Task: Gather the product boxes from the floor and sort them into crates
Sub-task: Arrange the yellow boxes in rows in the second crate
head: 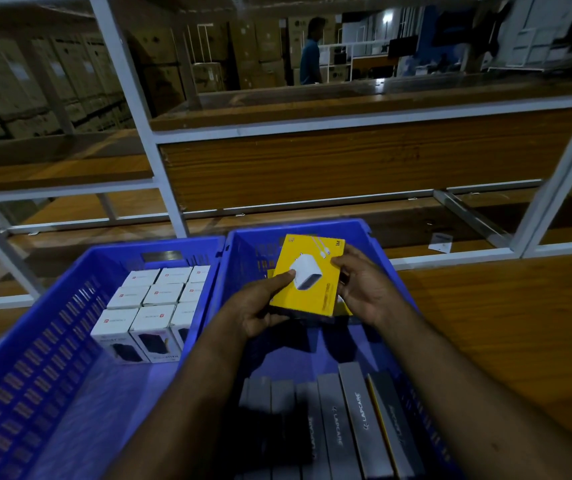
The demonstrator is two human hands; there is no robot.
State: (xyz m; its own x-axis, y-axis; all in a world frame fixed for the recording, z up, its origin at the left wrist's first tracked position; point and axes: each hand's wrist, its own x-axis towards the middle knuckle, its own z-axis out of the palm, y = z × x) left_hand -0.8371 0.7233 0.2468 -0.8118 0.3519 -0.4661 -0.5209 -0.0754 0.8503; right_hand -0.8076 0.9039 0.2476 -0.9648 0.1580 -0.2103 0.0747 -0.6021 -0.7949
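Head view is showing grey boxes (343,427) filling the right crate (378,244) nearest; above them both hands, left hand (260,306) and right hand (364,289), are gripping a yellow box (312,275) (unplaced); white boxes (152,306) are sitting sorted in the left crate (52,341).

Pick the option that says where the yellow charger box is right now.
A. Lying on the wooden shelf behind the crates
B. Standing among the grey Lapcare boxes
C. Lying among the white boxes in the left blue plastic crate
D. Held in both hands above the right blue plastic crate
D: the left hand and right hand grip the yellow charger box by its sides, above the right blue plastic crate.
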